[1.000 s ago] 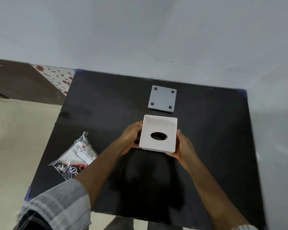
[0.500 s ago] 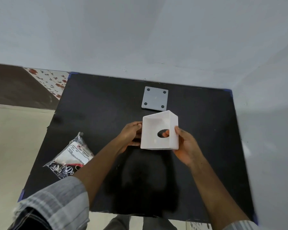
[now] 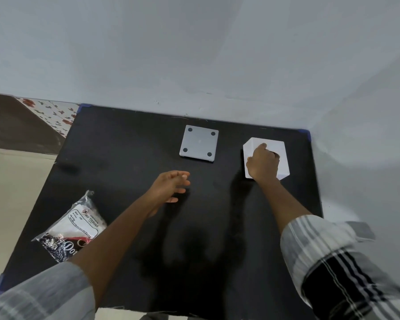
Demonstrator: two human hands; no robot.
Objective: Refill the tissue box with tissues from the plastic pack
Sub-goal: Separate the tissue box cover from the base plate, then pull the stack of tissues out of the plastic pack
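The white square tissue box (image 3: 281,158) rests at the far right of the black table (image 3: 125,158), tilted toward me, with its round hole partly covered. My right hand (image 3: 261,162) grips it from above, fingers curled over its upper face. My left hand (image 3: 171,185) hovers over the middle of the table, fingers loosely apart and holding nothing. The plastic pack of tissues (image 3: 72,227), clear and white with a dark printed end, lies at the near left. The grey base plate (image 3: 199,143) of the box lies flat at the far middle, its four round feet facing up.
A pale wall borders the table at the back and on the right. Beyond the left edge lies a beige floor with a patterned cloth (image 3: 51,114) at the far left. Blue tape marks the table's corners.
The box has gone from the table's middle, held in both hands, to the far right. My left hand has let go of it and now hangs open.
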